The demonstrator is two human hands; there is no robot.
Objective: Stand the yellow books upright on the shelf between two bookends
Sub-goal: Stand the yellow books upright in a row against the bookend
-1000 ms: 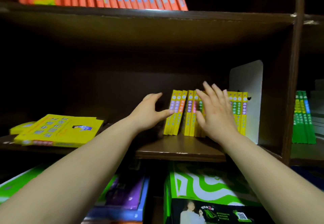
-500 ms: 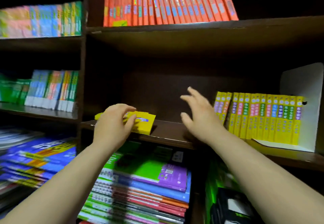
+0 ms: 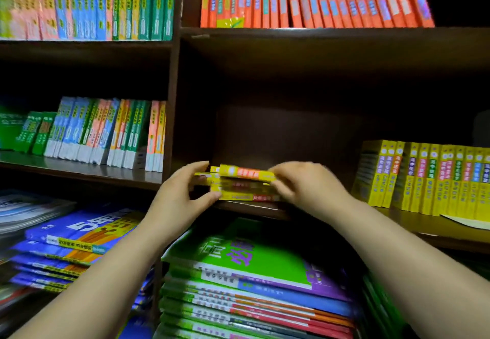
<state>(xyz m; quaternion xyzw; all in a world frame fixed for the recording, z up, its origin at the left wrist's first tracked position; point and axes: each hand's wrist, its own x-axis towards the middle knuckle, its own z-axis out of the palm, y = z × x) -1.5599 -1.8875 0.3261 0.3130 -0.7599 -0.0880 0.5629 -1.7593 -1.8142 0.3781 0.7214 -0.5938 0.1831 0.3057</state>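
So the flat stack of yellow books (image 3: 244, 182) is lying on its side dead centre, near the front edge of the shelf (image 3: 246, 207), which is why both hands come at it from the ends. The left hand (image 3: 180, 192), at the stack's 9 o'clock, clamps it with fingers over the top and thumb underneath. The right hand (image 3: 305, 187), at its 3 o'clock, is blurry but looks curled round the other end. My guess is that squeezing both ends keeps the pile together for the trip to the upright row (image 3: 424, 177), well apart at 3 o'clock.
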